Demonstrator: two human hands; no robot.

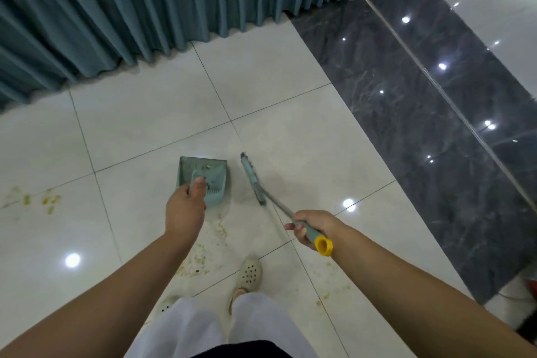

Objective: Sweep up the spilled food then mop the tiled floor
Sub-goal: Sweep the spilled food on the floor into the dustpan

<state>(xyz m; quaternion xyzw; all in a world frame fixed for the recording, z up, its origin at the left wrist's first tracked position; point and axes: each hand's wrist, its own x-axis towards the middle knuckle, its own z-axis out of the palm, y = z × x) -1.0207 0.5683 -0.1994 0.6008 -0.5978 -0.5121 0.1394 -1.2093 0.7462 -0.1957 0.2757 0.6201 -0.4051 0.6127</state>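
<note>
The floor [151, 113] is glossy cream tile crossed by thin grout lines, bordered on the right by a dark marbled strip [412, 131] with a metal threshold rail and along the top by pleated teal curtains [122, 9] hanging to the ground. Yellow-green spilled food [203, 253] lies smeared near the person's feet, with another patch far left. The left hand [186, 212] grips the handle of a teal dustpan [203, 177] holding a few scraps, while the right hand [312, 228] wraps the broom [254, 180] by its yellow-capped handle, its head just beside the pan.
</note>
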